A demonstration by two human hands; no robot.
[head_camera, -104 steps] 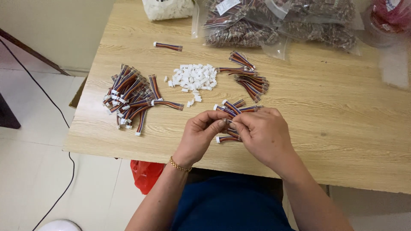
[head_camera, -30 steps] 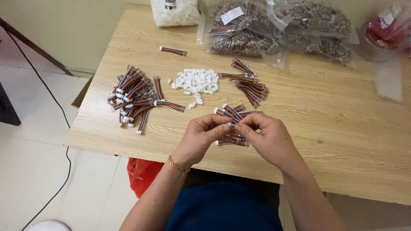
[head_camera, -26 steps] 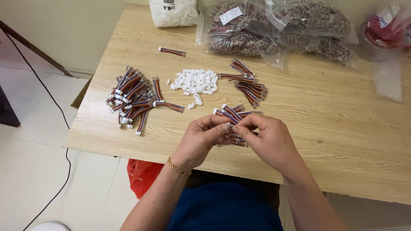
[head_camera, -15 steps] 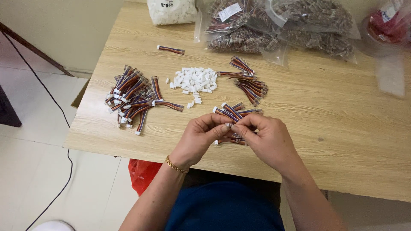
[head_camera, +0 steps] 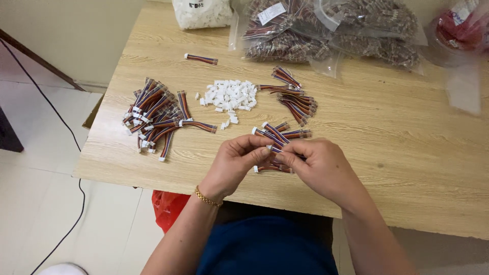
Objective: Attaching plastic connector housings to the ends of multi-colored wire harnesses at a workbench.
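- Left hand [head_camera: 235, 165] palm-down over the near edge of the light wooden table [head_camera: 397, 132], fingers curled, thumb and forefinger pinched on a short multicoloured wire lead with a white plug [head_camera: 273, 149].
- Right hand [head_camera: 320, 165] mirrors it, fingertips closed on the same lead.
- Both wrists angle inward, knuckles nearly touching.
- Loose pile of small white plastic connectors [head_camera: 230, 95] lies beyond the hands.
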